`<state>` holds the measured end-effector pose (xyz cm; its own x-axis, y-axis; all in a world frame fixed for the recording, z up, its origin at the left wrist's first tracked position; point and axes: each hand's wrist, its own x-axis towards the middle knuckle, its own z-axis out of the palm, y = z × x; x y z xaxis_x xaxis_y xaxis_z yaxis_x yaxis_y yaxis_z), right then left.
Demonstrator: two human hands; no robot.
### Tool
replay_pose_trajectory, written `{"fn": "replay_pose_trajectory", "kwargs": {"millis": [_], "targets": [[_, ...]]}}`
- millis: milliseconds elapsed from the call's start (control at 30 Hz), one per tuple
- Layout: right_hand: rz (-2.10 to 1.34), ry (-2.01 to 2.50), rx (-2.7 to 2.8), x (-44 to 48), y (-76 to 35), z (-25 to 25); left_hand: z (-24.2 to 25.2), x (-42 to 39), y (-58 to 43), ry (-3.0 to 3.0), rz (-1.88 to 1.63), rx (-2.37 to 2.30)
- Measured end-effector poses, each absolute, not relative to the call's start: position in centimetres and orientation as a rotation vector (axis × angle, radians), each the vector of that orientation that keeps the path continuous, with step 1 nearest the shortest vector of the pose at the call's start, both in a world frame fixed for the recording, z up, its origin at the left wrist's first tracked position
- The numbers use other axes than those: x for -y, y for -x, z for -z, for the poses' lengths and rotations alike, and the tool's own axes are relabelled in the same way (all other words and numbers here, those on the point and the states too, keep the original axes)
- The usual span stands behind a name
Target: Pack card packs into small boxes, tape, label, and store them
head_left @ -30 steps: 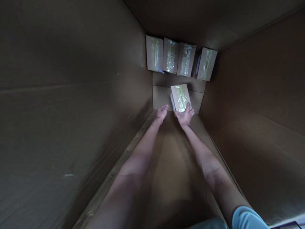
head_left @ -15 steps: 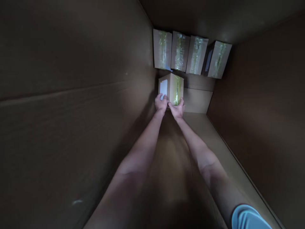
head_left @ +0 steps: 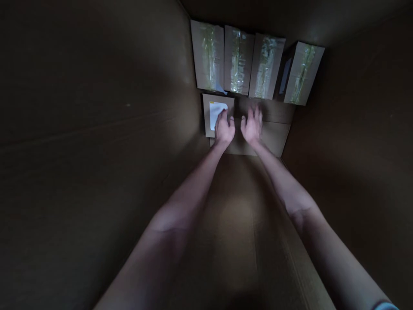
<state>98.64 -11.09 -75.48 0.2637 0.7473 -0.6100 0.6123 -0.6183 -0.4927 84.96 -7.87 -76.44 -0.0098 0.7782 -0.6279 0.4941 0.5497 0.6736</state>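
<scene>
A small cardboard box (head_left: 206,116) with a white label (head_left: 217,113) facing up lies at the bottom left of the big carton, against its left wall. Over the label's right edge is my left hand (head_left: 225,129), fingers stretched out; whether it touches the box I cannot tell. My right hand (head_left: 252,127) hovers to the right of the box, fingers spread, with nothing in it. Above both hands, a row of taped cardboard boxes runs along the far wall: a left one (head_left: 200,60), a second (head_left: 229,64), a third (head_left: 256,73) and a right one (head_left: 298,82).
Tall cardboard walls close in on the left (head_left: 112,150) and right (head_left: 355,142). A gap separates the third and the right box of the row. Cardboard flaps (head_left: 274,135) cover part of the bottom. Light is dim.
Both hands have let go of the small box, which now lies at the left with its label up. My right hand has moved right, away from it. The view has shifted closer.
</scene>
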Motion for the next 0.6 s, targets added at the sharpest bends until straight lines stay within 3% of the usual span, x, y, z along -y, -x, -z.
{"fn": "replay_pose_trajectory", "kwargs": {"millis": [233, 433, 600], "targets": [[-1.273, 2.385, 1.623, 6.6, -107.5, 78.0, 82.3, -0.6, -89.3, -1.376, -0.254, -1.602], [-1.088, 2.576, 1.302, 8.4, -106.6, 80.3, 82.7, 0.4, -92.5, -1.376, -0.191, -1.698], [-1.021, 2.714, 0.891, 4.0, -108.0, 82.2, 86.3, -1.0, -93.9, -1.246, -0.188, -1.86]]}}
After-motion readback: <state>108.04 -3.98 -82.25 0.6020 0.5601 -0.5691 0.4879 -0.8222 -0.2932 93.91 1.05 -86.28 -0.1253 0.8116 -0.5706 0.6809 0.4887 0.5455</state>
